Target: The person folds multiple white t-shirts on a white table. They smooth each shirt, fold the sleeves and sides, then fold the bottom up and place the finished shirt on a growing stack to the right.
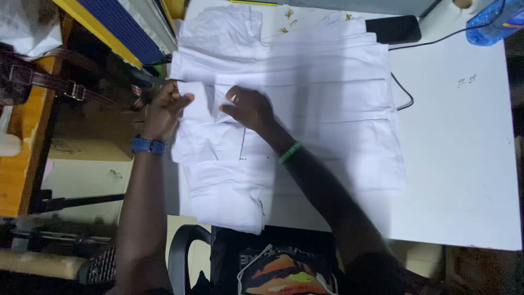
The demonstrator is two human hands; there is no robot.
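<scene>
So closest to me the white shirt hangs a bit over the near edge of the white table, folded up and spread flat across most of the left half. My left hand, blue wristband on, has its grip closed on a fold of the cloth at the shirt's left edge. My right hand, green band on the wrist, rests on the fabric just beside it, fingers curled; can't tell if that grip is pinching anything. Further back there's a black phone with a black cable, and a blue plastic bottle at the far right corner.
</scene>
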